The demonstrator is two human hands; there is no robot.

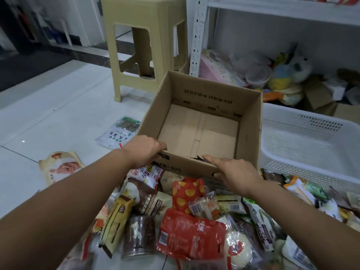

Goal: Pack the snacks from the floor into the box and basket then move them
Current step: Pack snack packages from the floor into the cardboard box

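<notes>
An open, empty cardboard box (pixel 202 106) stands on the white tiled floor in the middle of the view. My left hand (pixel 145 150) grips its near rim at the left corner, fingers curled over the edge. On the right part of that same near wall, my right hand (pixel 233 172) holds on, thumb on the outer face and index finger lying along the rim. A white plastic basket (pixel 303 141) sits empty just right of the box. A heap of snack packets (pixel 187 217) covers the floor in front of the box, beneath my forearms.
A beige plastic stool (pixel 148 41) stands behind the box to the left. White shelving (pixel 272 14) with toys and containers on its bottom level fills the back right. Two loose packets (pixel 118 133) (pixel 58 166) lie on the tiles to the left.
</notes>
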